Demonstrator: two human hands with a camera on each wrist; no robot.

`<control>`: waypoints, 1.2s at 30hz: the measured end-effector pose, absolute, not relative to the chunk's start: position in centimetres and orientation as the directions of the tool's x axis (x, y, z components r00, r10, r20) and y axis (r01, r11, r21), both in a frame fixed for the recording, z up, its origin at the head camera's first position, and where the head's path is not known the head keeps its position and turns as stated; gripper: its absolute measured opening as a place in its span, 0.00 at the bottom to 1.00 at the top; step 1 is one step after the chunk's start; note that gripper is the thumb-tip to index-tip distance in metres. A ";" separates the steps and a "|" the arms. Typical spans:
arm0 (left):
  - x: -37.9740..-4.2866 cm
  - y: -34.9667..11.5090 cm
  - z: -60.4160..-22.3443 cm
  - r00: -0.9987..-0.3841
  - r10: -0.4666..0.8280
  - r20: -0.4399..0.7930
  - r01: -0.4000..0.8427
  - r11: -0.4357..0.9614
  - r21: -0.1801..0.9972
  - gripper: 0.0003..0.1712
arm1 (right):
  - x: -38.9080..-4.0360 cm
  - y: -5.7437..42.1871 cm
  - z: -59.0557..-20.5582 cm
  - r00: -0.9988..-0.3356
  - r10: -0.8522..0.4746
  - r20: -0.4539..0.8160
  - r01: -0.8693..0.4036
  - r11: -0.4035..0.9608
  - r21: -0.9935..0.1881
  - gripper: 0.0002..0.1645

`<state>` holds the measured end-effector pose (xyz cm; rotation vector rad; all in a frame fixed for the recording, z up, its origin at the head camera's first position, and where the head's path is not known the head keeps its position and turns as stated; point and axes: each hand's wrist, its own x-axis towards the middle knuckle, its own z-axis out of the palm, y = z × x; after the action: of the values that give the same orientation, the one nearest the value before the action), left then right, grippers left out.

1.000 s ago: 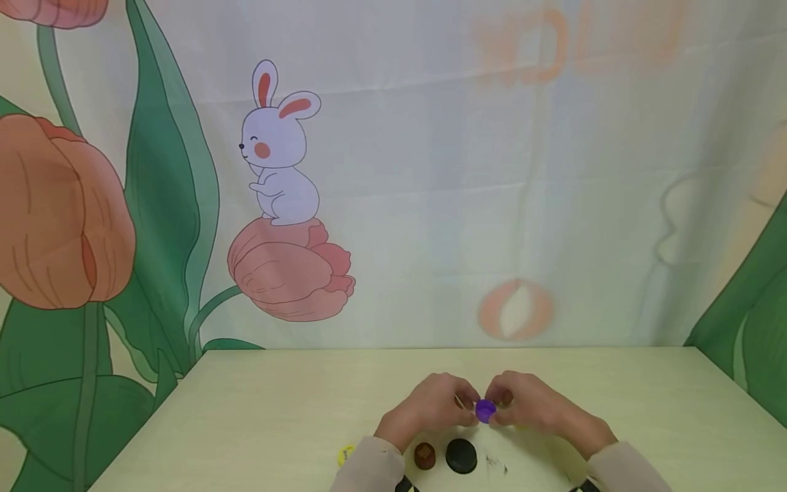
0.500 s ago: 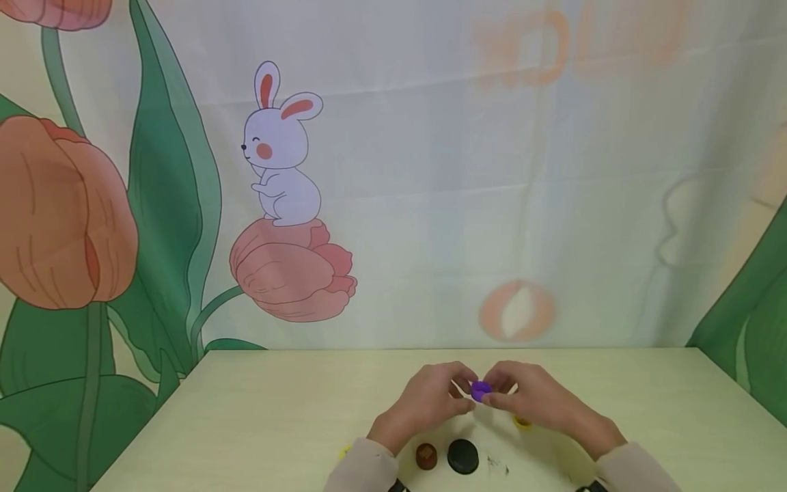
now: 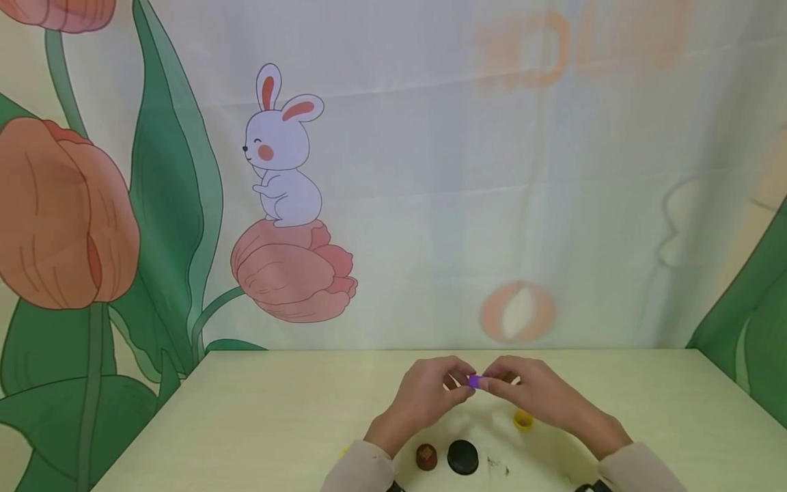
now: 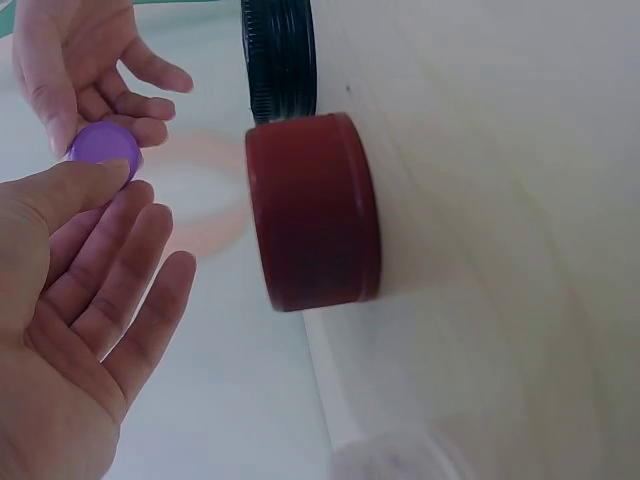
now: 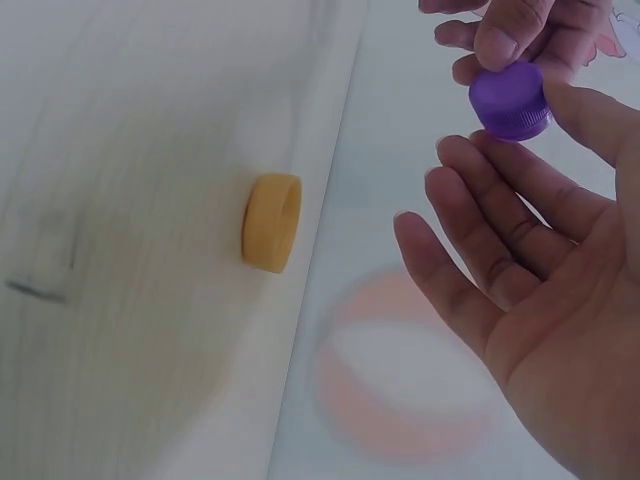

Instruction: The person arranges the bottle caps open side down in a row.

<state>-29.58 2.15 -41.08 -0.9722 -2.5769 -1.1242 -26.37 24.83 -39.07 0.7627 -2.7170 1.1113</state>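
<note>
A small purple bottle cap (image 3: 475, 381) is held up between the two hands. My left hand (image 3: 424, 393) pinches it from the left, the thumb lying over it in the left wrist view. From the other side my right hand (image 3: 541, 389) grips the same cap with thumb and fingertips. Its ribbed side and smooth top show in the right wrist view, where the purple cap (image 5: 510, 98) lies between the fingers of both hands. Below the right hand stands a yellow cap (image 3: 522, 419) with its hollow side visible.
A reddish-brown cap (image 3: 426, 457) and a wider black lid (image 3: 463, 457) sit side by side on the pale table (image 3: 258, 410). Something yellow (image 3: 344, 452) peeks out beside the left sleeve. Behind the table hangs a printed cloth (image 3: 418, 205).
Both hands have risen and moved slightly left with the purple cap, which has turned from facing the head camera to showing its side. The yellow cap under the right hand has come into view.
</note>
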 end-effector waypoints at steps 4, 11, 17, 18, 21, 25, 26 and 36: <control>-29.6 2.1 -41.1 -0.779 0.498 0.380 0.618 0.507 0.601 0.08 | -26.3 24.8 -39.0 -0.869 -0.411 0.276 -0.485 0.594 -0.641 0.13; -29.6 1.9 -41.1 -0.787 0.494 0.369 0.605 0.507 0.614 0.07 | -26.5 25.1 -39.2 -0.859 -0.430 0.278 -0.496 0.565 -0.659 0.09; -29.5 1.9 -41.0 -0.784 0.494 0.374 0.609 0.503 0.613 0.10 | -26.4 25.1 -39.2 -0.840 -0.445 0.309 -0.528 0.546 -0.651 0.07; -29.5 1.9 -41.0 -0.783 0.494 0.377 0.611 0.499 0.615 0.11 | -26.4 25.1 -39.1 -0.842 -0.442 0.309 -0.526 0.549 -0.650 0.07; -29.4 1.9 -41.0 -0.775 0.496 0.392 0.621 0.479 0.621 0.15 | -26.3 25.0 -39.1 -0.850 -0.433 0.300 -0.514 0.559 -0.650 0.08; -29.4 1.9 -41.0 -0.765 0.492 0.415 0.633 0.456 0.626 0.21 | -26.3 25.0 -39.2 -0.861 -0.431 0.271 -0.491 0.563 -0.664 0.09; -29.4 1.9 -41.0 -0.761 0.491 0.424 0.638 0.452 0.623 0.22 | -26.3 25.0 -39.2 -0.862 -0.433 0.264 -0.488 0.562 -0.668 0.10; -29.5 1.8 -41.2 -0.743 0.492 0.453 0.663 0.450 0.598 0.18 | -26.4 25.1 -39.2 -0.874 -0.421 0.242 -0.464 0.578 -0.672 0.13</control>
<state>-29.46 1.85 -41.16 -1.0057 -2.4862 -1.1702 -26.36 25.06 -39.22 0.7686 -2.7408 1.1917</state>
